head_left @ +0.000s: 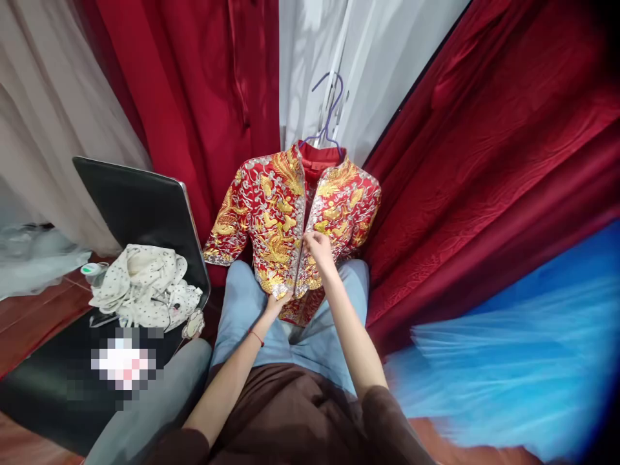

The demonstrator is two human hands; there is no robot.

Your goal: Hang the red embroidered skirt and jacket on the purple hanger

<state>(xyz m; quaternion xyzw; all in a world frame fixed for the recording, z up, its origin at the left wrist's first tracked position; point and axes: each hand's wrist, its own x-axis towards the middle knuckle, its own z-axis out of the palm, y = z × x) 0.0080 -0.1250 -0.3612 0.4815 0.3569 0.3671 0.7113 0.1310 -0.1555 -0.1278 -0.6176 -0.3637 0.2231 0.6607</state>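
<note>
One embroidered jacket (278,213), red ground worked densely with gold and silver raised motifs, stand collar, front opening down the middle, hung on one thin purple wire hanger (329,110) before white fabric and rested over the person's lap. Left hand (277,302), a red cord at the wrist, was closed in a pinch on the lower hem of the jacket near the front edge. Right hand (317,248) was closed on the front edge higher up, fingers gathered narrowly at the opening; what exactly lay between the fingertips could not be told. Surroundings: red satin drapes (484,181), creased and glossy, at both sides of the jacket; one pale grey curtain (43,110) at far left; one spread of blue tulle (513,361), soft and blurred, at lower right. One black chair (140,206) with a smooth curved back stood just left of the person's knees, carrying one cream bag (145,284) of crumpled fabric with small dark dots, and one pixelated item in front of it. The person's light blue trousers (242,297) lay under the jacket hem; nothing stood between the hands and the jacket.
</note>
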